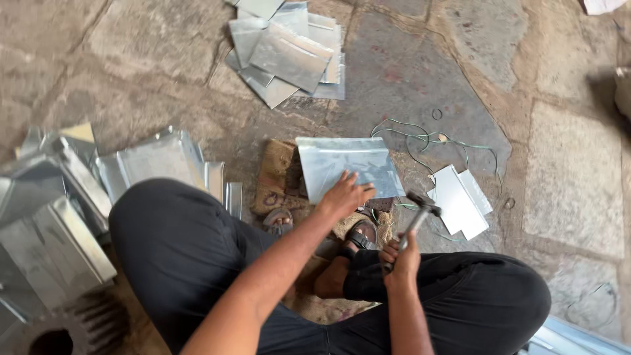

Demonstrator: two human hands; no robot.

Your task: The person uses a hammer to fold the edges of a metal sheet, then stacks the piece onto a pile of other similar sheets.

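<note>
Right now the left hand (345,195) presses flat on the metal sheet (345,165) lying on burlap on the stone floor; the right hand (402,258) clenches a raised hammer (415,222); striking seems underway, needing steady aim.

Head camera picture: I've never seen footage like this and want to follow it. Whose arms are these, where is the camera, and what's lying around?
There is no machine here. The camera sits on a person's head and looks down, so the arms and the dark-trousered knees are their own. They sit on a stone floor. The left hand presses flat on a shiny metal sheet that lies on a sacking cloth. The right hand grips a hammer, head raised near the sheet's edge. More cut sheets are piled ahead, folded metal pieces lie at left, small sheets and loose wire at right.
</note>
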